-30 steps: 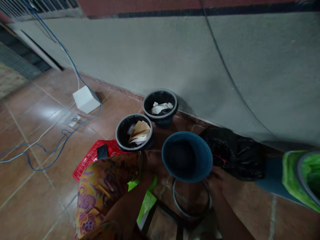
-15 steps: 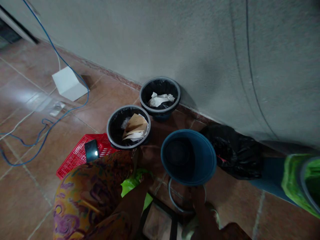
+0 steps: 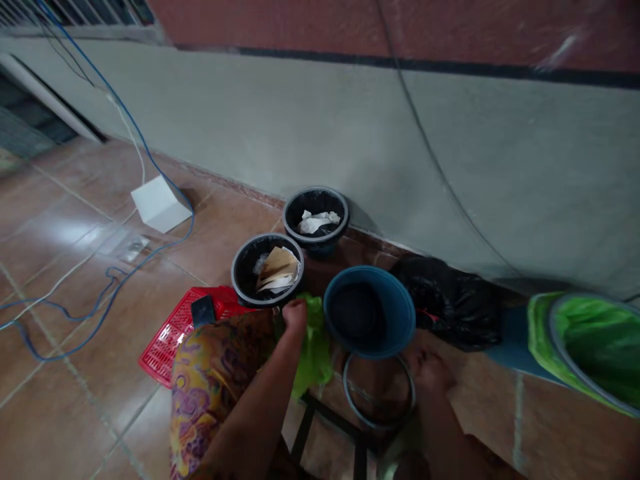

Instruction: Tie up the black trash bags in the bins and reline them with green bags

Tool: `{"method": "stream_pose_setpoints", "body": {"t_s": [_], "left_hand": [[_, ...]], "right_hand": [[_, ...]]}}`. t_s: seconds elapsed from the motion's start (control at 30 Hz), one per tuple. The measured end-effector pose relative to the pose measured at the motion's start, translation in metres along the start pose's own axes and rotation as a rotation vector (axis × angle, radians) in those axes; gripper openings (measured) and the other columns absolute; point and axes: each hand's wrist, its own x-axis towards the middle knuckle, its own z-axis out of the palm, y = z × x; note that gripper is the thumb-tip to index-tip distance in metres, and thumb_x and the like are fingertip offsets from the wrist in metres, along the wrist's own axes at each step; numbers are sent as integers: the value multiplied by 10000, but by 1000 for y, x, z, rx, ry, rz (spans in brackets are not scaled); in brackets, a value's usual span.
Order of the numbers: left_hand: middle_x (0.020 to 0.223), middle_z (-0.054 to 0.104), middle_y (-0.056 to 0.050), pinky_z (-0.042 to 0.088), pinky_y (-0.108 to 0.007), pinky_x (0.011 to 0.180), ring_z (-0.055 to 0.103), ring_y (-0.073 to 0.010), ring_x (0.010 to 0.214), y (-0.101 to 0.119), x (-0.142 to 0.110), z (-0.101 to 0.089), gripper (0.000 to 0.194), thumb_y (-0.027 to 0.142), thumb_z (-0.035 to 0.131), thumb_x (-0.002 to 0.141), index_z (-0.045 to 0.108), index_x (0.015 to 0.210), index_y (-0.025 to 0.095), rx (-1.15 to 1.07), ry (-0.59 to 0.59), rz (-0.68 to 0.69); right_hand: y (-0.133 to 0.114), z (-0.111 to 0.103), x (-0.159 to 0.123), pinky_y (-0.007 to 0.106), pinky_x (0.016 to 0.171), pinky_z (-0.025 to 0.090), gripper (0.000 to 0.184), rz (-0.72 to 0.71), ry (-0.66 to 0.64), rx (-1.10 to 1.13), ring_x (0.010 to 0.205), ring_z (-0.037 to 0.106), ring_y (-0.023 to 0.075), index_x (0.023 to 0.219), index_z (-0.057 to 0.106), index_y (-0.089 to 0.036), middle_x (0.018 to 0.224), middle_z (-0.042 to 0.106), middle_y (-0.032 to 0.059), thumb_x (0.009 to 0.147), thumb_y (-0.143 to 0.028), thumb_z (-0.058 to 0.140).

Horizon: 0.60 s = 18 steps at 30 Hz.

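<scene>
Two bare hands work low over the tiled floor [image 3: 75,413]. The left hand [image 3: 295,317] is clenched around the top of a green plastic bag [image 3: 313,350], which now stands raised at 9 o'clock of a blue plastic bin [image 3: 369,312], just beside its rim. Half a second earlier, the bag lay lower, mostly beneath the forearm. The right hand [image 3: 433,373] has shifted out from under the bin to its 5 o'clock, its fingers loosely curled near a round metal ring [image 3: 379,393] on a dark stand [image 3: 306,427]. Whether that grip holds anything cannot be told.

A patterned cloth [image 3: 215,373] covers the area below the left forearm, and a red plastic crate [image 3: 167,347] lies at its 10 o'clock, with a phone [image 3: 203,310] on the crate. Two black-lined bins stand at 11 o'clock of the blue one: the nearer bin [image 3: 267,270] holds folded brown paper [image 3: 277,270], and the one by the wall [image 3: 316,220] holds white tissue [image 3: 315,223]. A black garbage bag [image 3: 450,303] sits at 3 o'clock, and a green-lined tub [image 3: 585,347] now shows more fully at the right.
</scene>
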Motion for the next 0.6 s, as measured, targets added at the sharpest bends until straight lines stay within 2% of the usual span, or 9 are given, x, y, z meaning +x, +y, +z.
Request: {"method": "stream_pose_setpoints", "body": {"t_s": [0.1, 0.2, 0.3, 0.37, 0.43, 0.47, 0.5, 0.6], "left_hand": [[499, 535, 24, 304, -194, 457, 450, -84, 449, 45, -9, -15, 193, 197, 619, 605, 696, 763, 117, -101, -102, 98], [480, 507, 45, 283, -184, 442, 389, -61, 428, 80, -22, -31, 198, 201, 613, 576, 686, 743, 123, -186, -182, 184], [511, 530, 42, 308, -179, 447, 413, -58, 443, 99, -37, -43, 184, 177, 610, 572, 666, 740, 126, -236, -222, 181], [533, 545, 36, 341, -183, 453, 452, -68, 457, 105, -49, -48, 188, 160, 613, 580, 653, 761, 127, -266, -288, 126], [545, 553, 28, 371, -195, 455, 481, -81, 465, 108, -60, -51, 194, 156, 621, 593, 643, 783, 127, -289, -348, 70], [557, 562, 21, 389, -203, 461, 497, -88, 473, 110, -65, -53, 195, 160, 628, 599, 641, 790, 123, -298, -375, 50], [579, 578, 8, 412, -213, 475, 517, -96, 489, 113, -69, -55, 197, 170, 637, 607, 642, 798, 117, -305, -409, 41], [754, 653, -52, 489, -252, 594, 602, -130, 623, 120, -75, -64, 305, 238, 684, 640, 652, 913, 106, -324, -502, 97]], "right_hand": [[-40, 7, -15, 237, 513, 447, 168, -85, -52, 76, 523, 539, 102, 728, 581, -184, 640, 599, -25, 565, -219, 599], [-74, 19, -56, 261, 579, 470, 270, -280, -191, 24, 569, 558, 108, 872, 634, -179, 756, 648, 9, 637, -312, 625], [-90, 37, -118, 313, 658, 489, 361, -505, -550, -228, 655, 593, 151, 979, 650, -165, 843, 671, 59, 727, -416, 591], [-87, 53, -160, 348, 775, 489, 386, -705, -816, -416, 806, 618, 187, 1054, 641, -185, 993, 670, 86, 729, -390, 599], [-77, 70, -194, 379, 901, 449, 540, -874, -945, -546, 1013, 582, 236, 1169, 592, -199, 1170, 617, 100, 656, -351, 667], [-72, 78, -206, 390, 929, 431, 589, -912, -962, -585, 1065, 559, 256, 1196, 573, -183, 1209, 597, 113, 642, -355, 676], [-68, 86, -214, 388, 924, 429, 556, -905, -973, -617, 1056, 560, 259, 1183, 580, -171, 1180, 614, 116, 665, -361, 652], [-64, 101, -220, 340, 813, 457, 357, -736, -957, -601, 869, 611, 227, 990, 660, -158, 914, 693, 84, 792, -414, 508]]}}
